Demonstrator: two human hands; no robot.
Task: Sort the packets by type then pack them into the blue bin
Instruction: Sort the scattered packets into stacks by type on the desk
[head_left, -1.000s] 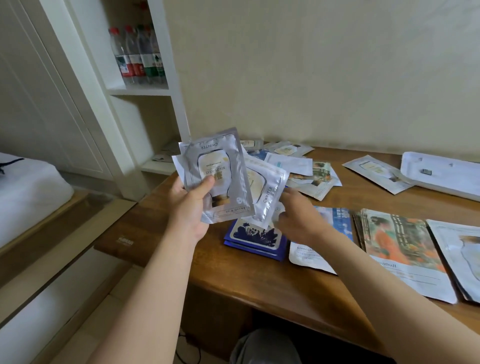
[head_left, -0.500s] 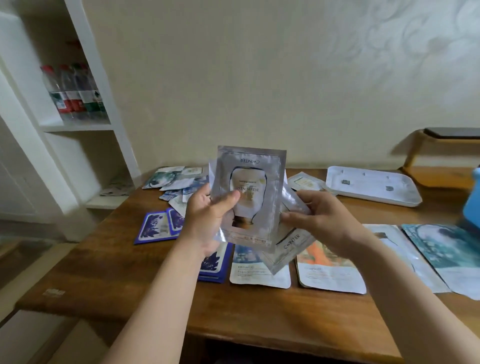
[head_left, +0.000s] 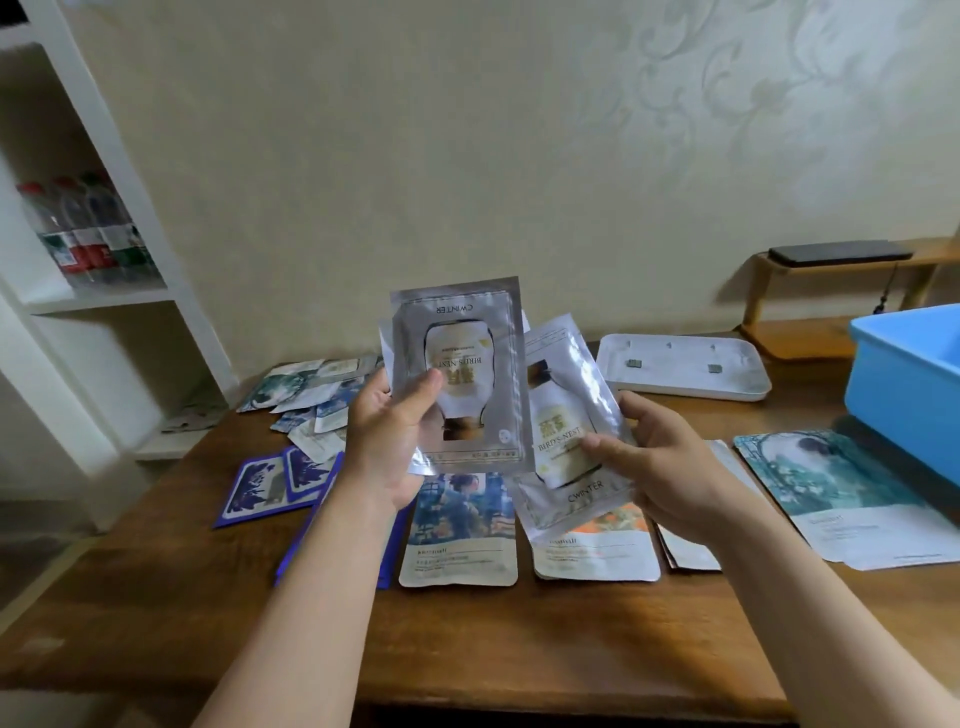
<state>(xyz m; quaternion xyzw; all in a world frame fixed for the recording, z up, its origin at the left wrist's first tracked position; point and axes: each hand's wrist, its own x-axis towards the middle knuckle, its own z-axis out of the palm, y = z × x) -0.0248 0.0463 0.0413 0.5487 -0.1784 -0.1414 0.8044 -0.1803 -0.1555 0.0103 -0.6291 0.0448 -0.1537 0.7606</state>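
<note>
My left hand holds a small stack of silver packets upright above the table, printed side toward me and upside down. My right hand grips another silver packet of the same kind, tilted, just right of the stack. Below them on the wooden table lie a blue-picture packet, an orange-picture packet and a teal packet. Dark blue packets lie at the left. The blue bin stands at the right edge, open.
A white tray lies at the back of the table. A heap of mixed packets sits at the back left. White shelves with bottles stand to the left, and a low wooden bench is at the back right.
The view has swung right, bringing the blue bin into sight. My right hand has drawn one silver packet out to the right of the stack held in my left hand.
</note>
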